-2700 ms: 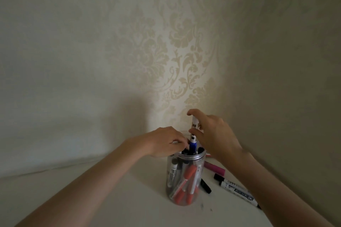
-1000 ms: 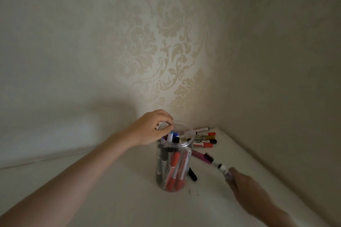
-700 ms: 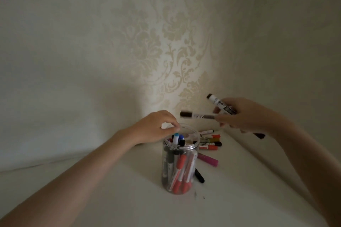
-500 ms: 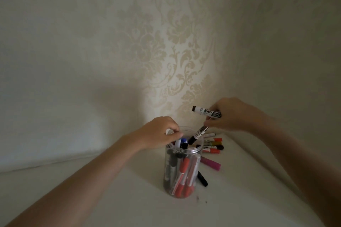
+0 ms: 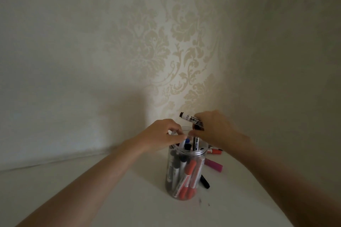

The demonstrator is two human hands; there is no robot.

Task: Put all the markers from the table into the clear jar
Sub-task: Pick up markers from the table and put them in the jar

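A clear jar point(image 5: 185, 171) stands on the white table, holding several red, black and blue markers. My left hand point(image 5: 162, 134) grips the jar's rim on its left side. My right hand point(image 5: 214, 129) hovers over the jar's mouth and holds two black-and-white markers: one point(image 5: 191, 119) sticks out to the upper left, the other point(image 5: 196, 143) points down into the jar. Loose on the table lie a pink marker point(image 5: 214, 165), a black marker point(image 5: 204, 181) beside the jar's base, and a red marker point(image 5: 215, 151) partly hidden behind my right wrist.
The white table point(image 5: 129, 199) sits in a corner. A patterned wall rises close behind the jar and another wall runs along the right side. Bare tabletop lies left of and in front of the jar.
My right hand picked two markers off the table, carried them up over the jar, and now lowers one into its mouth. My left hand stayed on the rim.
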